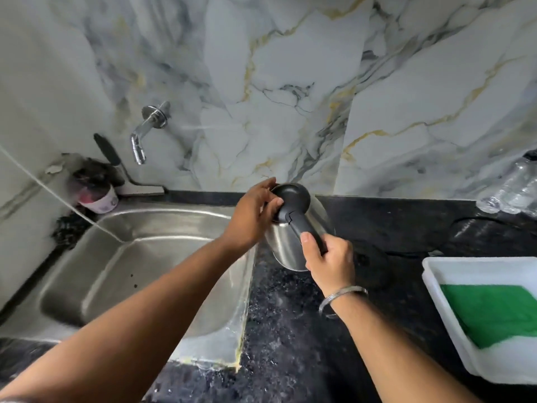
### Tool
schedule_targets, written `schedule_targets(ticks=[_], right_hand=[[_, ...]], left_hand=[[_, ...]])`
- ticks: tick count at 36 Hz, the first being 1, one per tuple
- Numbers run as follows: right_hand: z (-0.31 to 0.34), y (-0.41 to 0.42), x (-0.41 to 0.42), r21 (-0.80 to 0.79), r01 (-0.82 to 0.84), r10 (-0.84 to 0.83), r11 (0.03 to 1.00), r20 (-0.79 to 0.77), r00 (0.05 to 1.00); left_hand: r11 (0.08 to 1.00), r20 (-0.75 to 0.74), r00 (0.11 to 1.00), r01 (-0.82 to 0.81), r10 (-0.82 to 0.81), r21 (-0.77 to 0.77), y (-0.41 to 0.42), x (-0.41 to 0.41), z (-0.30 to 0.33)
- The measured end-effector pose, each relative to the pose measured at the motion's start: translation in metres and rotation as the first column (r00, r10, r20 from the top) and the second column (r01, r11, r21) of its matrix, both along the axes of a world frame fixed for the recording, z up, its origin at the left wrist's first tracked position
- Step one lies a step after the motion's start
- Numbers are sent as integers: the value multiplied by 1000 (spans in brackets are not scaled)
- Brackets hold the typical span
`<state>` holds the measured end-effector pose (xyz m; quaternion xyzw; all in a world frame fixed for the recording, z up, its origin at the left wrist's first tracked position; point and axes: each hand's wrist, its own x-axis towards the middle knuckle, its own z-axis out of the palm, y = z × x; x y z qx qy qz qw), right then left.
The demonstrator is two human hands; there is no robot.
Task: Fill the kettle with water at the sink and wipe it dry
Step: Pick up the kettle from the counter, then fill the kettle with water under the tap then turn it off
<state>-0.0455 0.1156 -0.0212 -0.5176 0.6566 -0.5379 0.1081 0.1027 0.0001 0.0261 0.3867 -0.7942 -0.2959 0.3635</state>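
Two hands are on the kettle [290, 242] in the head view. It sits over the dark counter [290, 330], just beside the right edge of the sink [145, 257], tipped a bit toward the person.

The right hand [331, 263] is closed around the black handle [308, 228]. That is the best place to hold it, because the handle is not as slick as the metal. The left hand [255, 213] is curled on the black lid [290, 196] at the top, fingers pressing its edge. It looks like the lid is about to be opened, but that is a guess.

The kettle body is shiny silver metal, hard and smooth. It will be slippery when wet. I think it is light now and will get much heavier once water is in it, so the handle grip should be firm.

The tap [142, 138] is on the wall, well apart from the kettle, and no water is running. A green cloth [494, 312] lies in a white tray [436, 286] on the right, good for wiping later.
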Motion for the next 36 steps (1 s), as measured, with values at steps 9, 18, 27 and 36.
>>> schedule_targets(ticks=[9, 18, 27, 36], right_hand=[[0, -68, 143, 23, -96, 97, 995, -104, 990], [-24, -132, 266, 182, -61, 73, 981, -61, 996], [-55, -170, 317, 183, -14, -3, 983, 89, 996], [-102, -189, 303, 196, 44, -86, 980, 210, 974]], left_hand=[[977, -25, 989, -146, 144, -158, -26, 175, 0], [976, -42, 994, -112, 106, -185, -54, 302, 3], [996, -85, 995, 46, -53, -81, -72, 337, -13], [939, 34, 939, -343, 342, 23, -171, 337, 17]])
